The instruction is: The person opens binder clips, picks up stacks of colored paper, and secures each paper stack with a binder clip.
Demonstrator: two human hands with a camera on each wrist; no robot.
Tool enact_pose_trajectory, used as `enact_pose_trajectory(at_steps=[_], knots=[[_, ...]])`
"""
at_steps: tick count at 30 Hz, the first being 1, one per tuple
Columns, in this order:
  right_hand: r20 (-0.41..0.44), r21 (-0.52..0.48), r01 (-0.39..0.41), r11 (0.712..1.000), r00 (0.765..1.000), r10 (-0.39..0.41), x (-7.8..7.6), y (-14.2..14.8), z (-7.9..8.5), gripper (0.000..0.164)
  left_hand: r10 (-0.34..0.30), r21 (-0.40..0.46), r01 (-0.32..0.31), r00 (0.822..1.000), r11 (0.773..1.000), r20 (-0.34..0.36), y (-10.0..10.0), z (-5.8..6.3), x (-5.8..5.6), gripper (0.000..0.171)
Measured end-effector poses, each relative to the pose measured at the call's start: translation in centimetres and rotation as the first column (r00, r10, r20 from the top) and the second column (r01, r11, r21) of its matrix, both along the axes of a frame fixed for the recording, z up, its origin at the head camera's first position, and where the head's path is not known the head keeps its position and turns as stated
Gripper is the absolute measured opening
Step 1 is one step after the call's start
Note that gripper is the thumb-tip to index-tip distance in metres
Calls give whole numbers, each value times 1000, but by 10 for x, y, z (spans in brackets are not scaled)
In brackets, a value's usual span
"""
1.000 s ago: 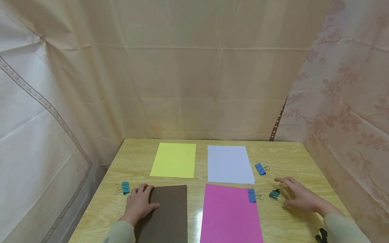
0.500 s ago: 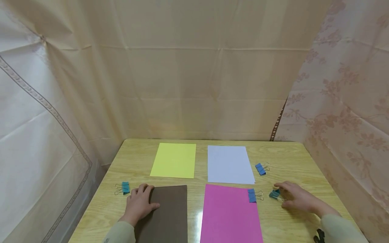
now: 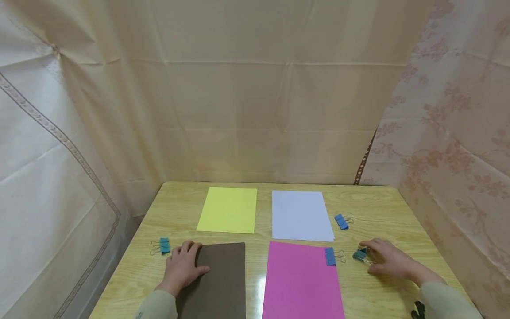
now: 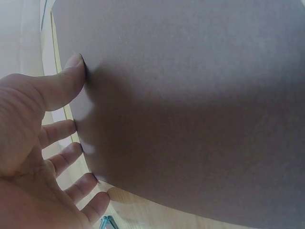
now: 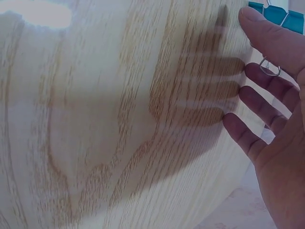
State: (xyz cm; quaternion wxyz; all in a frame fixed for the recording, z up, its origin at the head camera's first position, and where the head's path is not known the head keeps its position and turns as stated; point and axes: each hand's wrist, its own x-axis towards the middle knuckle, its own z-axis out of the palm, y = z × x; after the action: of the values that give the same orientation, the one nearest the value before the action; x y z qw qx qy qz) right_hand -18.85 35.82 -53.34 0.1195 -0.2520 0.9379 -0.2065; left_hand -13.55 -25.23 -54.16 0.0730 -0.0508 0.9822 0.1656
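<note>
My left hand (image 3: 182, 267) rests at the left edge of a dark brown sheet (image 3: 223, 283), the thumb lying on top. In the left wrist view its fingertips (image 4: 71, 151) meet the sheet's edge. At the right, my right hand (image 3: 388, 257) is spread on the tabletop beside a teal binder clip (image 3: 360, 254), fingertips at the wood. The clip's wire handles point toward the thumb and index finger. In the right wrist view the thumb (image 5: 274, 33) covers part of that clip, and a wire loop shows below the thumb.
A magenta sheet (image 3: 303, 283) has a blue binder clip (image 3: 330, 256) at its upper right corner. Behind lie a yellow sheet (image 3: 228, 210) and a white sheet (image 3: 302, 215). Another blue clip (image 3: 341, 221), a teal clip (image 3: 164, 246) and a black object (image 3: 418, 310) are on the table (image 3: 179, 199).
The right hand has moved slightly left, closer over the teal clip's handles. The left hand and the sheets have stayed in place.
</note>
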Motion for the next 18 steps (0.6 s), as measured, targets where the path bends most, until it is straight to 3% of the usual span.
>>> enact_pose_trajectory(at_steps=[18], knots=[[-79, 78, 18, 997, 997, -12, 0, 0, -8, 63, -11, 9, 11, 1000, 1000, -3, 0, 1, 1, 74]])
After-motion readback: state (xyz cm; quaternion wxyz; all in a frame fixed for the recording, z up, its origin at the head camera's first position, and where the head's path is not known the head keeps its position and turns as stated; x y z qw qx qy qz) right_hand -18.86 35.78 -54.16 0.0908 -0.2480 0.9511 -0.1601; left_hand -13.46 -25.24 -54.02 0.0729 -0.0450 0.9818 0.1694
